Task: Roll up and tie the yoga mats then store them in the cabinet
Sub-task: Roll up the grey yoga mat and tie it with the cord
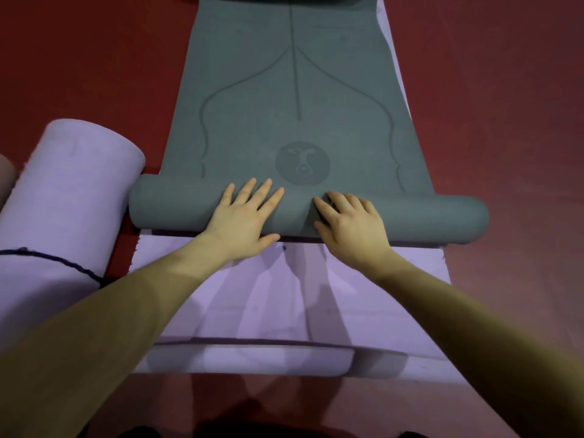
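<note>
A grey yoga mat (297,99) with an embossed line pattern and a round logo lies lengthwise on top of a flat lilac mat (284,292). Its near end is rolled into a thick roll (177,207) lying across the view. My left hand (243,216) presses flat on the roll with fingers spread and straight. My right hand (350,219) rests on the roll just right of centre, its fingers bent over the top. The far end of the grey mat runs out of view at the top.
A rolled lilac mat (63,210) tied with a dark string (60,260) lies on the red floor (505,121) at the left, close to the grey roll's left end. The edge of another roll shows at the far left (4,175).
</note>
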Demonstrator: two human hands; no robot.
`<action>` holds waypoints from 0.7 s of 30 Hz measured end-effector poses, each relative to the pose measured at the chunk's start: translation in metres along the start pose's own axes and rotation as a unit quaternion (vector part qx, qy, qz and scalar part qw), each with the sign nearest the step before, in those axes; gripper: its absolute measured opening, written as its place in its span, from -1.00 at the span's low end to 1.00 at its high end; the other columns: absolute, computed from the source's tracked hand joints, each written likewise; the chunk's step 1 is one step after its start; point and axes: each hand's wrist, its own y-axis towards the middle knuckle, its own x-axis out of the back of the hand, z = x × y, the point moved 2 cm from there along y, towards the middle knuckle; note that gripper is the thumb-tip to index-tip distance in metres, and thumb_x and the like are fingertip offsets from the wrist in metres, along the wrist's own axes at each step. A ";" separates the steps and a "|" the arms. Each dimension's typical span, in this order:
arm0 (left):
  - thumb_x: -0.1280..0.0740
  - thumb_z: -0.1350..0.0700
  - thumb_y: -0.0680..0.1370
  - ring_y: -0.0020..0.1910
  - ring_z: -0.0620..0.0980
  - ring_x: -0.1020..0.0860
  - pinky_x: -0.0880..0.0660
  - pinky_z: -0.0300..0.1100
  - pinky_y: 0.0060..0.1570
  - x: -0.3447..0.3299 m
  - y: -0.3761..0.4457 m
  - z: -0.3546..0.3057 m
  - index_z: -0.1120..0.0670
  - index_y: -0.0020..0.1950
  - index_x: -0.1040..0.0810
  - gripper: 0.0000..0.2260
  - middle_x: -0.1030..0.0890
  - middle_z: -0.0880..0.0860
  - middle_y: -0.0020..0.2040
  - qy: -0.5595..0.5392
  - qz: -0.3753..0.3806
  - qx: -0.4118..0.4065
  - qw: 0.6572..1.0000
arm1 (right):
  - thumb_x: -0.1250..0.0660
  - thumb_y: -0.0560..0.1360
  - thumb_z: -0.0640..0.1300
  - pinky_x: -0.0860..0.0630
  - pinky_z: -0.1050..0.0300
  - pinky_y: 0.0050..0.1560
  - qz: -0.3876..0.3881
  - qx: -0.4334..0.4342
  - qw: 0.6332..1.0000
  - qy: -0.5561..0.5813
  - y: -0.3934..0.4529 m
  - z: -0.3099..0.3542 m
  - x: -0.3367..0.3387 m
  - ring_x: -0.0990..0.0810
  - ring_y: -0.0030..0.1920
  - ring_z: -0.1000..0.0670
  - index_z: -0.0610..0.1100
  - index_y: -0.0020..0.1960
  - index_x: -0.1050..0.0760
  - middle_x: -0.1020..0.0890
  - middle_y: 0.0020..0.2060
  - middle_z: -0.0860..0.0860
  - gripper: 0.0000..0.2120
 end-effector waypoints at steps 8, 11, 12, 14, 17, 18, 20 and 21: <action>-0.25 -0.30 0.47 0.52 0.09 -0.04 -0.08 0.17 0.43 0.021 0.050 0.022 0.01 0.56 0.13 -0.14 -0.04 0.04 0.56 0.054 0.062 -0.026 0.996 | -0.46 0.34 0.02 -0.47 -0.15 0.12 -0.009 -0.012 1.000 0.007 0.018 -0.009 -0.016 -0.54 0.19 -0.21 -0.16 0.31 -0.49 -0.55 0.23 -0.18 -0.42; -0.29 -0.28 0.46 0.52 0.15 -0.05 -0.10 0.18 0.42 0.020 0.054 0.016 0.02 0.56 0.15 -0.11 -0.01 0.08 0.56 0.060 0.051 -0.016 0.997 | -0.51 0.29 0.11 -0.40 -0.24 0.18 0.022 -0.034 0.999 0.019 0.039 -0.012 -0.019 -0.51 0.24 -0.22 -0.17 0.34 -0.45 -0.53 0.25 -0.19 -0.29; -0.33 -0.28 0.44 0.52 0.16 0.00 -0.07 0.21 0.42 0.018 0.055 0.014 0.02 0.56 0.18 -0.07 0.04 0.08 0.57 0.050 0.059 0.000 0.997 | -0.51 0.28 0.13 -0.35 -0.28 0.23 0.040 -0.037 0.998 0.018 0.044 -0.014 -0.021 -0.47 0.28 -0.22 -0.16 0.38 -0.41 -0.50 0.29 -0.19 -0.24; -0.38 -0.28 0.39 0.53 0.17 0.08 0.01 0.26 0.41 0.013 0.061 0.013 0.01 0.55 0.23 0.01 0.09 0.07 0.57 0.036 0.068 0.030 0.997 | -0.49 0.29 0.19 -0.19 -0.30 0.35 0.071 -0.032 0.997 0.009 0.053 -0.017 -0.025 -0.33 0.40 -0.20 -0.11 0.49 -0.26 -0.38 0.40 -0.16 -0.12; -0.42 -0.30 0.33 0.52 0.20 0.11 0.03 0.31 0.39 0.014 0.074 0.019 0.00 0.54 0.25 0.08 0.09 0.06 0.57 0.036 0.068 0.050 0.996 | -0.42 0.35 0.25 0.05 -0.31 0.42 0.133 -0.032 0.991 -0.012 0.068 -0.029 -0.028 -0.06 0.52 -0.14 0.04 0.56 0.06 -0.13 0.52 -0.08 -0.02; -0.43 -0.30 0.32 0.52 0.22 0.10 0.02 0.32 0.38 0.014 0.077 0.021 0.01 0.54 0.25 0.09 0.08 0.07 0.57 0.041 0.068 0.049 0.996 | -0.41 0.34 0.28 0.09 -0.33 0.42 0.150 -0.036 0.988 -0.015 0.072 -0.034 -0.028 -0.02 0.52 -0.15 0.09 0.56 0.12 -0.09 0.53 -0.06 0.01; -0.43 -0.30 0.33 0.52 0.24 0.05 -0.02 0.34 0.36 0.013 0.082 0.024 0.01 0.54 0.25 0.09 0.04 0.09 0.56 0.059 0.068 0.043 0.995 | -0.41 0.32 0.30 0.09 -0.37 0.40 0.160 -0.033 0.986 -0.022 0.075 -0.041 -0.027 0.00 0.52 -0.16 0.15 0.55 0.20 -0.06 0.53 -0.07 0.05; -0.42 -0.30 0.33 0.51 0.25 0.03 -0.04 0.35 0.35 0.011 0.082 0.024 0.01 0.54 0.25 0.08 0.03 0.10 0.56 0.065 0.065 0.042 0.995 | -0.42 0.31 0.30 0.07 -0.39 0.39 0.159 -0.026 0.986 -0.032 0.075 -0.042 -0.027 0.00 0.52 -0.17 0.16 0.54 0.23 -0.05 0.53 -0.08 0.06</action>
